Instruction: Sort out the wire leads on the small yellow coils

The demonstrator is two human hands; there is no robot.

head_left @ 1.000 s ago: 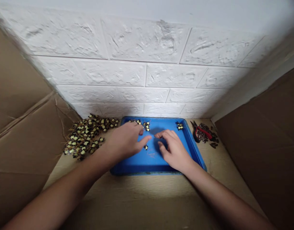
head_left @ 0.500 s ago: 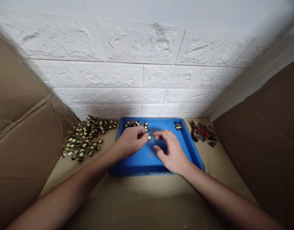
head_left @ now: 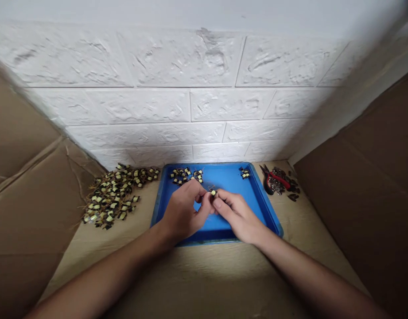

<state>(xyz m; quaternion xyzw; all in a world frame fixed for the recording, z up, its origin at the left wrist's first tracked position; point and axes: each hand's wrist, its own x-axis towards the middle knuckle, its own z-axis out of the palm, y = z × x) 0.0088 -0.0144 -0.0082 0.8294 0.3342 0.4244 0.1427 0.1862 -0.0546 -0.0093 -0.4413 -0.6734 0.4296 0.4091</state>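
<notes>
Two hands, left [head_left: 184, 208] and right [head_left: 242, 216], share one black-and-yellow component [head_left: 213, 192] at the grip. Beneath the grip, one blue tray [head_left: 220, 173]. Ahead-left of it, one loose group [head_left: 187, 171], ahead-right one smaller group [head_left: 245, 175], members too small to count. Farther right, one pair of pliers [head_left: 283, 180]; farther left, one uncountable pile [head_left: 112, 199].

Single head cam, wearer's POV, fwd + down, near, wide. L hand [head_left: 184, 207], R hand [head_left: 240, 217] just below ctr; wall [head_left: 220, 104] across upper half, table [head_left: 207, 274] lower.
</notes>
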